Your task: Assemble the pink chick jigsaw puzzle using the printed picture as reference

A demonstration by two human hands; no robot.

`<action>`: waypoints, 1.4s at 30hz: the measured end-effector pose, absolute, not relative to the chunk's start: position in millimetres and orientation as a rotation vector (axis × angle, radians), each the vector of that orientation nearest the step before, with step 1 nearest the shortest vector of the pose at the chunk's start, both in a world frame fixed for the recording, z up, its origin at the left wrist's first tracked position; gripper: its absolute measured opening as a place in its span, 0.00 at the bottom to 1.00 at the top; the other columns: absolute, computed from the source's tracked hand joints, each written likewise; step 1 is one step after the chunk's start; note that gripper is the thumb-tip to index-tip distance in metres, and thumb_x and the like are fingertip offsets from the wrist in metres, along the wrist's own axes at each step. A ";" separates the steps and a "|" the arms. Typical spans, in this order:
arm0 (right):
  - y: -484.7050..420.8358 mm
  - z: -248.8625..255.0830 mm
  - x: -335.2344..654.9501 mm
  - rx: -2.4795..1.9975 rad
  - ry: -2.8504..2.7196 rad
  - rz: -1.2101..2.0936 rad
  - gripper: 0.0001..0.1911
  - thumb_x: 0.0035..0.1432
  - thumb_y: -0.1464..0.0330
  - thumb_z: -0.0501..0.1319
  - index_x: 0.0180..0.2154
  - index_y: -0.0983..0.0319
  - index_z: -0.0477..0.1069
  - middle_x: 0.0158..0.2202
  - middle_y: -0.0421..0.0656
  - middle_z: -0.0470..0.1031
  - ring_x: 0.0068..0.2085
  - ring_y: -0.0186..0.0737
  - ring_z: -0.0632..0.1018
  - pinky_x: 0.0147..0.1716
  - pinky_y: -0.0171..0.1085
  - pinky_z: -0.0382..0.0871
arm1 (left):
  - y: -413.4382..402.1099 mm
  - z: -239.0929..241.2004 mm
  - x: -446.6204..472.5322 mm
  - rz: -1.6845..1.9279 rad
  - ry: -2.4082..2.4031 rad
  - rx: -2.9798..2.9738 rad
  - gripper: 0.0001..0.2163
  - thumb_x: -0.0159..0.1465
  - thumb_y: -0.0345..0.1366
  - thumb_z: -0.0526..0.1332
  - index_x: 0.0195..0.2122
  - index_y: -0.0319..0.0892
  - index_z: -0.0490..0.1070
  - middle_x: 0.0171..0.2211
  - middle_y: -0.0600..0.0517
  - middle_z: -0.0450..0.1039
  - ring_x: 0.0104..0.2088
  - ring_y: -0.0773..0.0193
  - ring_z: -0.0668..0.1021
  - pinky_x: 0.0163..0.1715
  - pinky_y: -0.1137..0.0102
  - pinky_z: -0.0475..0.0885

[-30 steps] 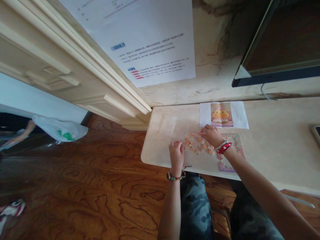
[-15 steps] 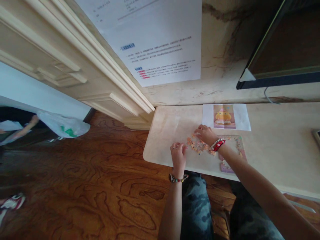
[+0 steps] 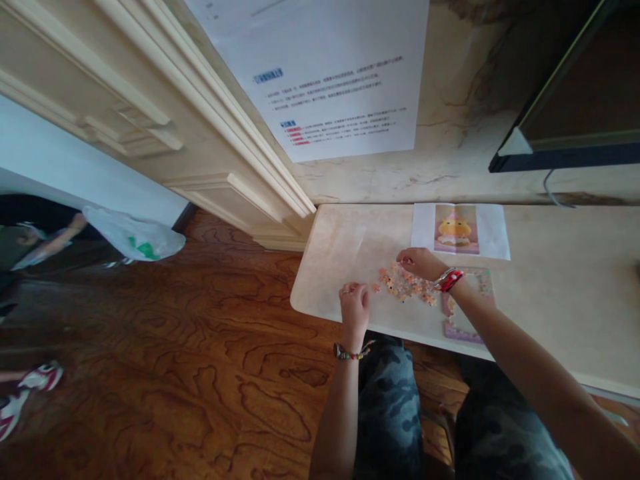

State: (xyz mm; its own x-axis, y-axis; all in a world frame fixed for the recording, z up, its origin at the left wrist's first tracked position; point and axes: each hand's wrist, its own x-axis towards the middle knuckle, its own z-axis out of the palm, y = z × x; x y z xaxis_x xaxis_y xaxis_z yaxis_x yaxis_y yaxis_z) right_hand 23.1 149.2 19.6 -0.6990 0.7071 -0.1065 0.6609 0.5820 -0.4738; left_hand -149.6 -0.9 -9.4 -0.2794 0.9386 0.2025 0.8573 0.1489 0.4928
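A loose pile of small orange jigsaw puzzle pieces lies on the pale table, between my two hands. My left hand rests at the pile's left side with its fingers curled together; whether a piece is in them is too small to see. Over the pile's far edge, my right hand is closed in a pinch, its fingertips too small to show what they hold. Partly covered by my right forearm is a puzzle border of joined purple and pink pieces, with bare tabletop inside it.
A printed sheet with a yellow cartoon figure lies at the table's back. Text paper hangs on the wall beside a dark screen. At far left are a person's arm and a plastic bag.
My right hand has drawn slightly back over the pile's far edge, its fingers more curled. My left hand stays nearly in place. The view has shifted slightly.
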 end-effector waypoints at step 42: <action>163.8 -13.1 178.3 -1.539 -2.509 0.122 0.15 0.55 0.71 0.51 0.43 0.59 0.69 0.44 0.45 0.71 0.41 0.40 0.69 0.37 0.37 0.62 | 16.6 4.9 -83.2 0.622 1.953 2.267 0.14 0.55 0.31 0.58 0.43 0.47 0.67 0.48 0.47 0.58 0.49 0.55 0.62 0.47 0.55 0.61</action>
